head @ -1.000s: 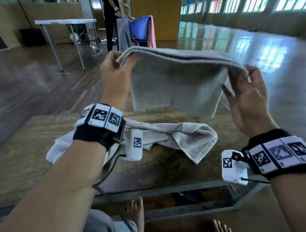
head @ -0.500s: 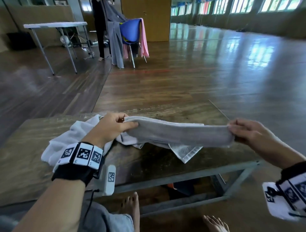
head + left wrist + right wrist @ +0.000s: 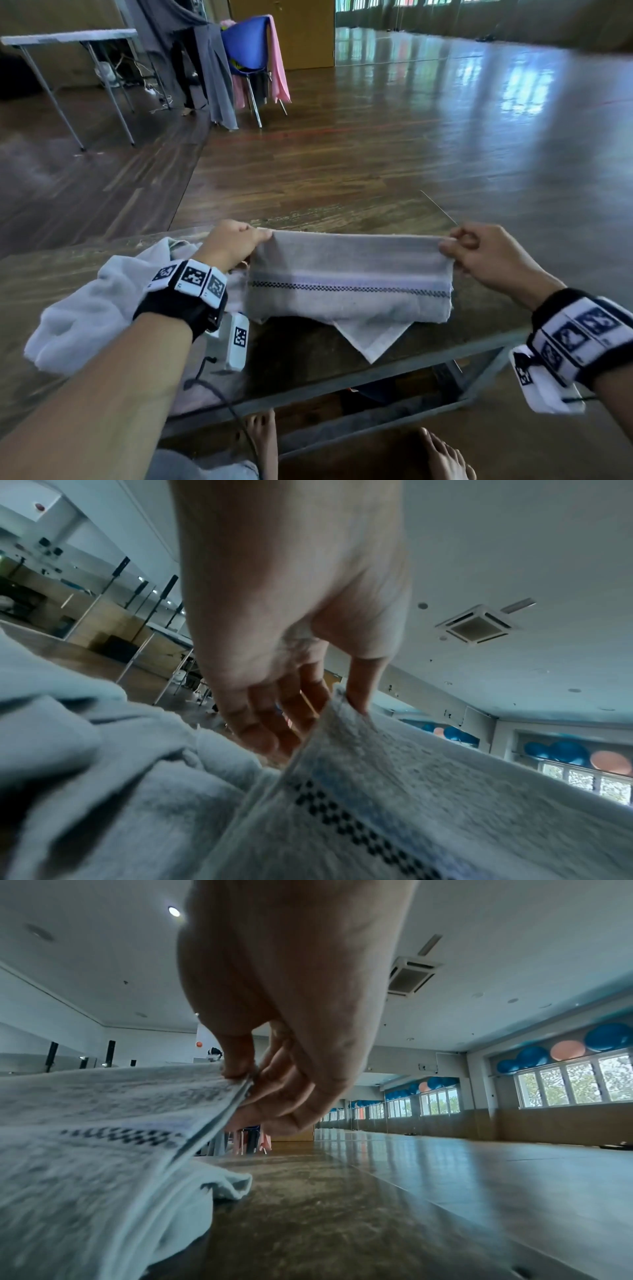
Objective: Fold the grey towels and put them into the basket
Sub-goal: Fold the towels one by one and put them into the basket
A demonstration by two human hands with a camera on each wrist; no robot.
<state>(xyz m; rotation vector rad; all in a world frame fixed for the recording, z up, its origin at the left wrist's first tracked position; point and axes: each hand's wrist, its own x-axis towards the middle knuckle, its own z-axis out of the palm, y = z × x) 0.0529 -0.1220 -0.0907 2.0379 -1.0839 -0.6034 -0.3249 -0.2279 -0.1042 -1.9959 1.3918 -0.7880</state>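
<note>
Head view: one grey towel [image 3: 349, 277] (folded, with a dark checkered stripe) is held stretched above the counter [image 3: 301, 356]. Its far left corner is pinched by the left hand [image 3: 229, 246], its far right corner by the right hand [image 3: 486, 253]. A second towel [image 3: 89, 308] is seen crumpled on the counter, partly beneath the first.

Nubby terry-cloth towel [image 3: 346, 274] with a woven checked stripe; dull, worn table [image 3: 308, 363] top; glossy wood floor [image 3: 411, 137].
</note>
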